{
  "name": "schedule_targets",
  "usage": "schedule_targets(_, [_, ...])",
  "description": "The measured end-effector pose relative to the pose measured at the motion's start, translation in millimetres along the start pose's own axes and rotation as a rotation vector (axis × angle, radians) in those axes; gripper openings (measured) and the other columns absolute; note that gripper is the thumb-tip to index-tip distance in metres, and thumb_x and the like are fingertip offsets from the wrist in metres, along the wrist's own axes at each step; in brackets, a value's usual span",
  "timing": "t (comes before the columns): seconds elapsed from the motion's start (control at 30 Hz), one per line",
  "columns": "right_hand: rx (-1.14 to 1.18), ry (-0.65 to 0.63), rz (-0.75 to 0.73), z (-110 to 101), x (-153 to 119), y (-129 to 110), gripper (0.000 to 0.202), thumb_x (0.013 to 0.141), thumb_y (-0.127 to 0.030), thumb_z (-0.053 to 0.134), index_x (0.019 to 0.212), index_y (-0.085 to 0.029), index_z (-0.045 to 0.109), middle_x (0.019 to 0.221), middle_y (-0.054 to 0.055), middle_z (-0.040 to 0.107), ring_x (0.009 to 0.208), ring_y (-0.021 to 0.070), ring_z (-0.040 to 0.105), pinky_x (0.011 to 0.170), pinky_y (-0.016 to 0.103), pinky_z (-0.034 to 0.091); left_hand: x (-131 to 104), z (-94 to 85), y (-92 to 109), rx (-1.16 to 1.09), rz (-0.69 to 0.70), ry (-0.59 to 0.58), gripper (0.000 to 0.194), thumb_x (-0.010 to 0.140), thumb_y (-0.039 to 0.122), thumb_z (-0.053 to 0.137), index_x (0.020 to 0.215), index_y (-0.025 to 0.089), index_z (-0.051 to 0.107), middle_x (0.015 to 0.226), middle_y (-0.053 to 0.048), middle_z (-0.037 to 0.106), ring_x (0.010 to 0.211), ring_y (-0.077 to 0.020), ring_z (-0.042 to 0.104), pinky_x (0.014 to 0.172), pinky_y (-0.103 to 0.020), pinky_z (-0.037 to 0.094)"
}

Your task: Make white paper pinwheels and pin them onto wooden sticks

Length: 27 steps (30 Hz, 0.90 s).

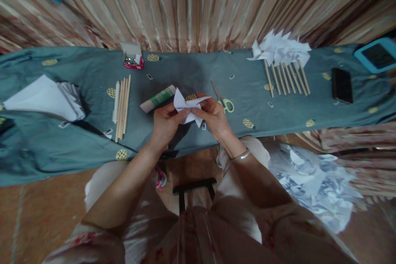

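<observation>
Your left hand and right hand pinch a white paper pinwheel over the surface, near its front edge. Crowding them are a tube and scissors. Sticks lie toward the left edge, an open box and more pinwheels along the back edge.

Cloth-covered table, paper stack, sticks, red box, tube, scissors, pinwheels, phone, blue device

One held pinwheel, two hands, one scissors.
</observation>
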State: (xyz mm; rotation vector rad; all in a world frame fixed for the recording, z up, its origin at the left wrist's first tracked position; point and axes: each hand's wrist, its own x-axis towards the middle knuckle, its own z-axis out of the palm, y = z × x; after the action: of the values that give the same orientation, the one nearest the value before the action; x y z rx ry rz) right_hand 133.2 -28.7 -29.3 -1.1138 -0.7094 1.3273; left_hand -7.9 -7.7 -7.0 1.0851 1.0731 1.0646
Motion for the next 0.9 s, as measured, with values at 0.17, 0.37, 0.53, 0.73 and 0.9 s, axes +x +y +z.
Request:
schedule_targets(0.17, [-0.009,-0.013,-0.014,0.5,-0.7,-0.5,0.058,0.056,-0.038,0.089,0.104,-0.025,0.057,0.083,-0.004,0.072,0.078,0.0159,0.068,0.076,0.032,0.058,-0.5,0.9,-0.8,-0.048,-0.015,0.001,0.029,0.057,0.037,0.088,0.076,0.018,0.078,0.077,-0.003,0.076,0.071,-0.0180,0.066,0.069,-0.030,0.053])
schedule_targets(0.37, [0.030,-0.010,0.013,2.2,-2.9,-3.5,0.053,0.056,-0.033,0.088,0.100,-0.024,0.060,0.087,-0.003,0.073,0.079,0.0165,0.068,0.078,0.033,0.058,-0.4,1.4,-0.7,-0.076,-0.051,-0.002,0.032,0.053,0.039,0.090,0.075,0.018,0.078,0.076,-0.002,0.076,0.071,-0.0180,0.067,0.069,-0.029,0.053])
schedule_targets(0.53, [0.019,-0.021,0.026,0.0,-1.8,-4.2,0.054,0.056,-0.033,0.089,0.102,-0.024,0.062,0.085,-0.003,0.073,0.079,0.0172,0.069,0.077,0.033,0.058,0.4,1.1,-1.0,-0.103,-0.050,-0.009,0.031,0.052,0.035,0.090,0.076,0.017,0.078,0.077,-0.003,0.076,0.071,-0.0175,0.066,0.069,-0.029,0.053])
schedule_targets(0.73, [0.004,-0.079,0.027,1.8,-3.9,-5.1,0.054,0.056,-0.039,0.090,0.098,-0.023,0.060,0.088,-0.001,0.074,0.082,0.0186,0.071,0.081,0.034,0.058,0.6,1.2,-0.4,-0.132,-0.053,0.011,0.027,0.056,0.035,0.087,0.074,0.018,0.077,0.074,-0.001,0.075,0.068,-0.0164,0.065,0.070,-0.030,0.053])
schedule_targets(0.9, [-0.064,-0.094,-0.001,2.5,-5.5,-4.8,0.055,0.058,-0.043,0.088,0.099,-0.024,0.058,0.089,0.000,0.073,0.086,0.0206,0.070,0.085,0.036,0.056,1.0,1.2,0.0,-0.158,-0.063,0.005,0.021,0.057,0.027,0.084,0.073,0.017,0.076,0.071,0.001,0.073,0.062,-0.0123,0.062,0.065,-0.025,0.050])
